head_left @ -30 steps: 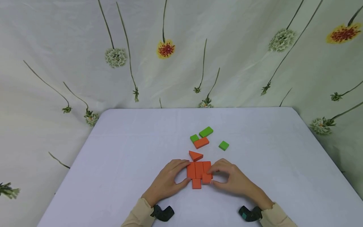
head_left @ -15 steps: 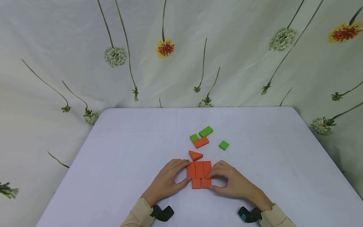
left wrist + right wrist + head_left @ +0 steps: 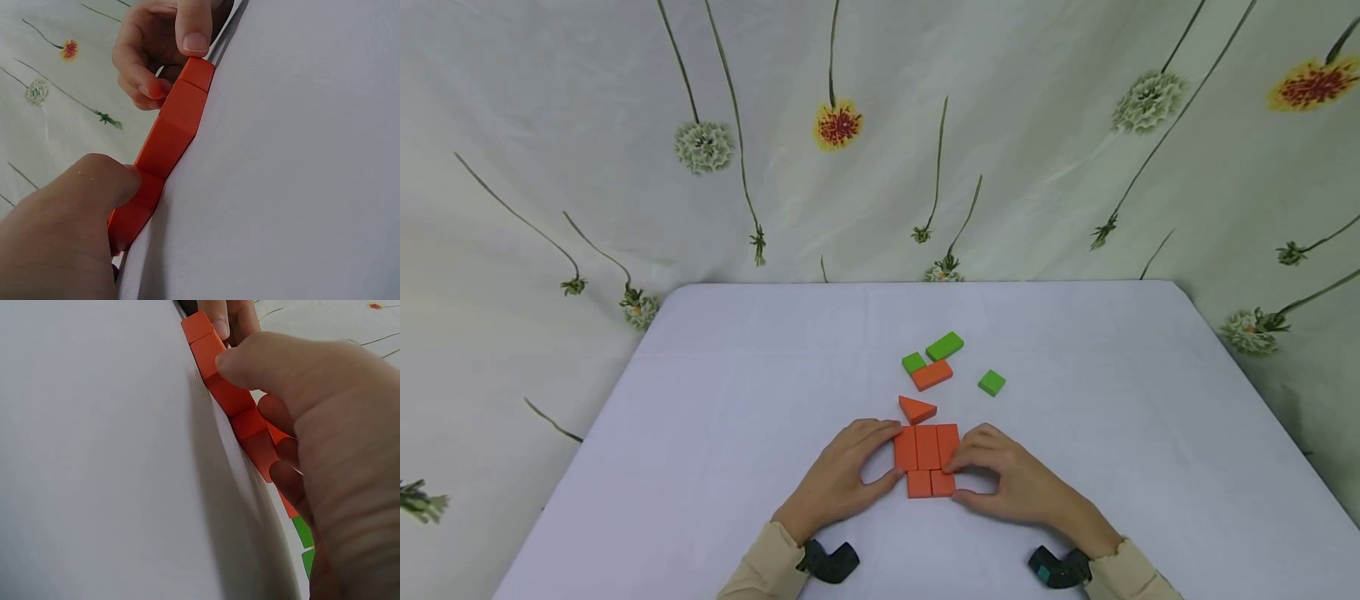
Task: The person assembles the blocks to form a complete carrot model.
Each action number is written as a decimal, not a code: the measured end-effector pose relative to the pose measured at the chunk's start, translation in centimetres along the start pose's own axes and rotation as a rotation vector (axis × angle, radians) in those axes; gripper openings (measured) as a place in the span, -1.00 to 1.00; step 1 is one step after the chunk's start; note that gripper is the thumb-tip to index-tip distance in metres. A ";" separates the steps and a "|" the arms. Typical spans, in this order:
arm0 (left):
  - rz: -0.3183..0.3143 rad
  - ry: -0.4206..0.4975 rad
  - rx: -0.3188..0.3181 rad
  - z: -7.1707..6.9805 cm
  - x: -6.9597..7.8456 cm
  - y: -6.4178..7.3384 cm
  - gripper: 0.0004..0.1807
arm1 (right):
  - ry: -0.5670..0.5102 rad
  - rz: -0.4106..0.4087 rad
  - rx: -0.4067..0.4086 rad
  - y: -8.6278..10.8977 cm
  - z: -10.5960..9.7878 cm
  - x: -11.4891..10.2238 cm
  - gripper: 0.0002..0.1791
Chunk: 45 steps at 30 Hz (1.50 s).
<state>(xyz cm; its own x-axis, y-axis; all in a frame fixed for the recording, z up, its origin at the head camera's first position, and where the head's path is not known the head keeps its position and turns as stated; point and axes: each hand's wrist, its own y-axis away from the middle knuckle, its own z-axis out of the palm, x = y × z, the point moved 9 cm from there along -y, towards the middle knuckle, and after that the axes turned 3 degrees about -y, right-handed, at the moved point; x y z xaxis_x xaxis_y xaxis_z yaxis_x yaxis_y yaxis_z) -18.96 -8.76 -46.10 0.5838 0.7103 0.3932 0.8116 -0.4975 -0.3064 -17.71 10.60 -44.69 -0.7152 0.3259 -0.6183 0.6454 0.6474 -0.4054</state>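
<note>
Three orange rectangular blocks (image 3: pixel 927 447) lie side by side on the table, with two smaller orange square blocks in a row along their near edge. My left hand (image 3: pixel 842 475) holds the leftmost rectangular block (image 3: pixel 906 450), fingertips at its far corner and thumb at its near one. At the near right, my right hand (image 3: pixel 1015 471) pinches the right square block (image 3: pixel 943 483) between thumb and fingers. That block touches the left square block (image 3: pixel 919 484). In the right wrist view, the thumb presses the side of the orange row (image 3: pixel 206 356).
An orange triangular block (image 3: pixel 917 409) lies just beyond the group. Farther back are an orange rectangular block (image 3: pixel 932 375), a long green block (image 3: pixel 944 346) and two small green blocks, one (image 3: pixel 913 362) beside it and one (image 3: pixel 992 382) to the right. A flowered cloth hangs behind the white table (image 3: pixel 760 375).
My right hand has lowered the small square block from over the right rectangular block's near end onto the table, then slid it left against the other square block. My left hand stays put.
</note>
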 end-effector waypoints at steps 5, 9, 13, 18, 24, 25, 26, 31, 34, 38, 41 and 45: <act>-0.002 0.009 0.000 -0.1 0.0 0.0 -0.36 | 0.009 -0.015 0.001 -0.1 0.0 -0.3 -0.68; 0.001 0.012 0.003 -0.2 0.1 0.0 -0.36 | 0.020 -0.036 0.003 -0.1 0.0 -0.3 -0.72; 0.002 0.014 0.001 -0.2 0.1 -0.1 -0.36 | 0.030 -0.018 -0.005 0.0 0.0 -0.1 -0.72; 0.001 0.015 0.002 -0.1 0.1 -0.1 -0.36 | 0.008 -0.004 0.010 -0.2 -0.2 -0.1 -0.71; -0.001 0.020 0.001 0.0 0.1 -0.1 -0.36 | -0.014 -0.019 0.088 -0.8 -1.1 -0.2 -0.72; 0.000 0.022 0.001 0.0 0.1 0.0 -0.36 | -0.009 -0.012 0.099 -0.9 -1.3 -0.1 -0.71; 0.000 0.021 0.001 0.0 0.0 0.0 -0.36 | -0.005 -0.003 0.108 -1.1 -1.5 0.0 -0.70; 0.010 0.012 0.012 0.0 0.0 0.1 -0.37 | 0.036 0.049 0.138 -1.9 -2.3 0.5 -0.68; 0.013 0.011 0.016 0.0 -0.1 0.2 -0.37 | 0.057 0.086 0.150 -2.5 -2.7 0.9 -0.69; 0.006 0.015 0.009 0.0 0.0 0.1 -0.37 | 0.086 0.132 0.171 -3.2 -3.3 1.8 -0.68; 0.005 0.018 0.007 -0.1 0.1 0.1 -0.37 | 0.097 0.157 0.191 -3.9 -3.7 2.4 -0.67; 0.000 0.015 0.001 -0.1 0.1 0.1 -0.37 | 0.102 0.189 0.210 -4.8 -4.1 3.2 -0.66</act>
<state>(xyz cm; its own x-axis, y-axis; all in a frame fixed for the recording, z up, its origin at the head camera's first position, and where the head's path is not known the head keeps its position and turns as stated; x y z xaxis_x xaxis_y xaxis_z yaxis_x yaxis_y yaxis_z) -18.85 -8.80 -45.96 0.5845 0.7027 0.4058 0.8113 -0.4971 -0.3078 -24.21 11.38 -41.98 -0.5933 0.5016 -0.6296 0.8035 0.4155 -0.4262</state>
